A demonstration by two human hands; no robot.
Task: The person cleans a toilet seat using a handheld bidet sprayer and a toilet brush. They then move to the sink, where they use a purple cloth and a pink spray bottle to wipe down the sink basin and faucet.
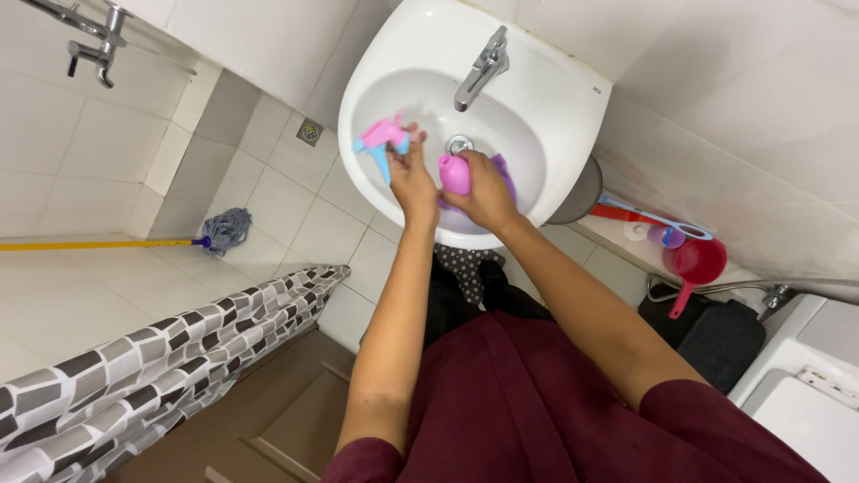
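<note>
Left hand [412, 179] grips the pink-and-blue plastic spray top [383, 139]; right hand [488, 192] grips the pink plastic bottle [455, 174] over the white sink's [555, 116] front edge.

- Glossy white ceramic for the washbasin [573, 98], smooth throughout.
- Polished, mirror-bright metal on the tap [481, 70] and the drain ring [460, 143].
- Smooth pink-and-blue plastic on the spray trigger head [383, 140], pinched in the left hand [412, 174].
- Matt pink plastic on the bottle [454, 173], gripped by the right hand [488, 190]; soft purple cloth [503, 170] just behind.
- Glazed, slightly shiny tile across the floor [277, 206].
- Stringy grey yarn on the mop head [225, 229]; smooth yellow coating on its handle.
- Limp patterned fabric for the curtain [179, 358].
- Shiny red plastic on the dipper [696, 264].
</note>
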